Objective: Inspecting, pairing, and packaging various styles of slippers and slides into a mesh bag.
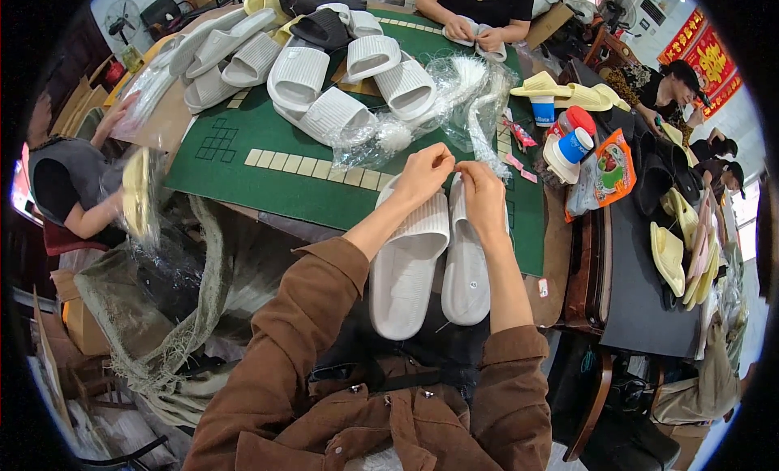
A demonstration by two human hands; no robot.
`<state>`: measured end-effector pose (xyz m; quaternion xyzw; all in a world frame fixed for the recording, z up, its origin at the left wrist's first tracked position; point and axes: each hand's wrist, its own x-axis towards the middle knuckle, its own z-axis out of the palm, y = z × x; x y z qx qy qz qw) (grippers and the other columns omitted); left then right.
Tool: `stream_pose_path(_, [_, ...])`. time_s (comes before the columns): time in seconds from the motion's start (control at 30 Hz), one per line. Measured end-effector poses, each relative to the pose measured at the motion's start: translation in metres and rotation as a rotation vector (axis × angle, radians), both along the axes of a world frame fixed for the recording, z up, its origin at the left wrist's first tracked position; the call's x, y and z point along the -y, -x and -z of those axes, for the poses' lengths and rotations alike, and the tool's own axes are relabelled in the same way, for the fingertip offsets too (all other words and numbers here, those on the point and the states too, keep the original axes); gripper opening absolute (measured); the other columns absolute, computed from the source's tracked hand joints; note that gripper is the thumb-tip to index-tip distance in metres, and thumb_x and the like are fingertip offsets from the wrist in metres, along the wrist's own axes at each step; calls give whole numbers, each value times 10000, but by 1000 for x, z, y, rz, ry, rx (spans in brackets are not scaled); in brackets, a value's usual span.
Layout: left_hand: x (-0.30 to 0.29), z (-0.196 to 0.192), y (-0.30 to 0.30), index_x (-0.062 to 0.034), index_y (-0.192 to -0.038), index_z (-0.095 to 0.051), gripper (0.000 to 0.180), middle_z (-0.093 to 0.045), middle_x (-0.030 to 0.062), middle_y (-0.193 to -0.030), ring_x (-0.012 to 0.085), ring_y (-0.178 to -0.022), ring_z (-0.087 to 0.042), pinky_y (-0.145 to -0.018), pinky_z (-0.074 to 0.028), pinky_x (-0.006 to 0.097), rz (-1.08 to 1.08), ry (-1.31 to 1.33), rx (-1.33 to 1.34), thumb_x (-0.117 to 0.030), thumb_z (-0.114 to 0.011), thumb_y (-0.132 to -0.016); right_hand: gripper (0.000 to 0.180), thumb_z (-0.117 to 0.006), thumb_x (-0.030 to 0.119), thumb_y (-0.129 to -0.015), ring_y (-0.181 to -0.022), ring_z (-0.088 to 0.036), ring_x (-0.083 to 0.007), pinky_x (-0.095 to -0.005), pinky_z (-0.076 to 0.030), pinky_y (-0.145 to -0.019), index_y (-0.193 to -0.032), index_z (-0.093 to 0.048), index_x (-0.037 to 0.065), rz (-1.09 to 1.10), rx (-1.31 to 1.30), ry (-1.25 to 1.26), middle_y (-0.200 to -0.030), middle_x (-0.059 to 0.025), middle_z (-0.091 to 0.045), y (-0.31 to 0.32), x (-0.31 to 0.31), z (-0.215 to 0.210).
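A pair of light grey slide slippers lies side by side in front of me, toes away from me: the left slipper (399, 286) and the right slipper (466, 276). Both my hands meet above their toe ends. My left hand (423, 176) is closed in a pinch, and my right hand (484, 198) pinches close beside it. Whatever sits between the fingertips is too small to make out. Just beyond my hands, a bundle of thin white strands (466, 75) in clear plastic bags lies on the green table mat (268, 191).
More grey slippers (324, 114) are heaped at the far left of the table. Cups, a red-lidded jar (574, 120) and an orange bag (602, 175) stand right. Yellow slippers (668, 258) lie on the dark side table (649, 309). Several people work around, one across from me (479, 4).
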<state>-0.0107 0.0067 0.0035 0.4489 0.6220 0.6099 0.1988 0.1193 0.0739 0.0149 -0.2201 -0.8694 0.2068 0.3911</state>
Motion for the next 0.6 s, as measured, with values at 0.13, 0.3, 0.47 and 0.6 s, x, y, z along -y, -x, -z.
stream_pose_path(0.13, [2, -2, 1, 29, -819, -581, 188, -567, 85, -618, 136, -555, -517, -534, -407, 306, 34, 51, 98, -156, -589, -855, 116, -543, 35, -850, -797, -615, -362, -414, -481, -699, -921, -633, 20, -16, 28, 48, -866, -175, -630, 0, 1, -1])
stream_pose_path(0.3, [-1, 0, -4, 16, -801, -589, 176, -578, 88, -617, 137, -544, -528, -528, -414, 305, -75, -29, 19, -150, -586, -856, 112, -534, 46, -859, -808, -617, -360, -421, -483, -694, -913, -630, 24, 70, -23, -8, -854, -177, -627, 2, 3, -1])
stream_pose_path(0.47, [-1, -3, -2, 5, -781, -599, 213, -597, 81, -617, 139, -551, -564, -530, -427, 306, -93, -8, 16, -184, -572, -875, 131, -536, 46, -852, -789, -632, -350, -394, -492, -699, -900, -648, -3, 87, -34, 88, -859, -187, -650, 1, -3, 2])
stream_pose_path(0.6, [1, -3, -1, 4, -778, -598, 219, -596, 74, -614, 133, -550, -562, -526, -427, 301, -79, -18, 4, -188, -571, -878, 140, -540, 41, -841, -765, -645, -334, -374, -495, -693, -887, -659, -17, 120, -59, 254, -838, -193, -659, -1, -9, 2])
